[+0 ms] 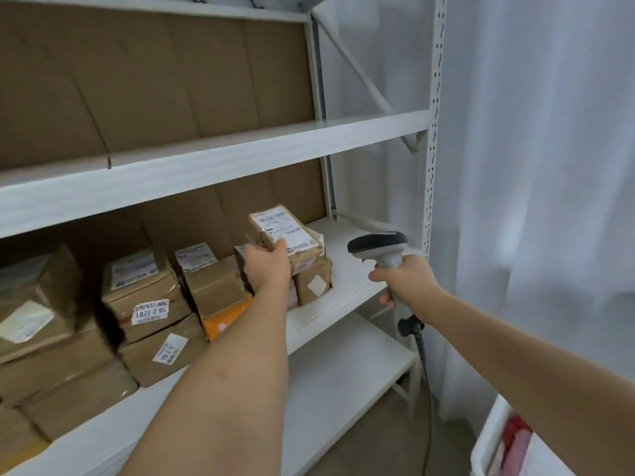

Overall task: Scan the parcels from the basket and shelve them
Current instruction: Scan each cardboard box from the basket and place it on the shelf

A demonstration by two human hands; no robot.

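A white metal shelving unit (pixel 220 156) with three visible boards is backed by brown cardboard. On the middle board (pixel 347 269), roughly ten brown cardboard parcels (pixel 147 286) are stacked in two or three layers; an exact count cannot be made because of blur. One white basket (pixel 488 438) is seen at the lower right corner. One labelled parcel (pixel 292 235) is gripped by the left hand (pixel 268 262) above the rightmost stack, tilted. One grey handheld barcode scanner (pixel 385 255) is clasped by the right hand (pixel 409 280).
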